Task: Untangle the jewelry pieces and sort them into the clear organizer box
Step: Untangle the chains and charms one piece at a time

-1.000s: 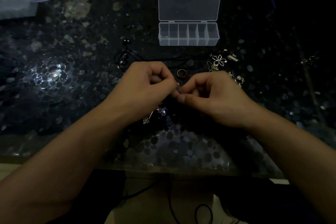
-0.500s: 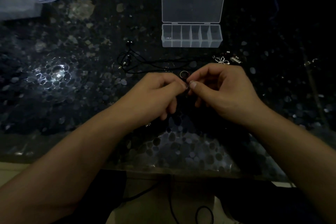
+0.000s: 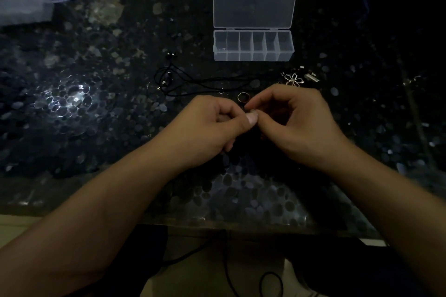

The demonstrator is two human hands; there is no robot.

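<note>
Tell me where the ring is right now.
In the head view the ring lies on the dark table just beyond the right hand, nearer than the clear organizer box.

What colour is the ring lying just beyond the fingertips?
The ring looks gold with a reddish tint; the dim head view is the only one showing it.

organizer box (image 3: 253, 46) behind ring (image 3: 243, 97), cord (image 3: 193, 82) left

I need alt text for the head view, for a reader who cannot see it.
Two hands, left and right, meet fingertip to fingertip over a dark pebbled table, pinching something too small to identify. Beyond them lie a ring, a black cord, a flower pendant and an open, empty organizer box.
</note>
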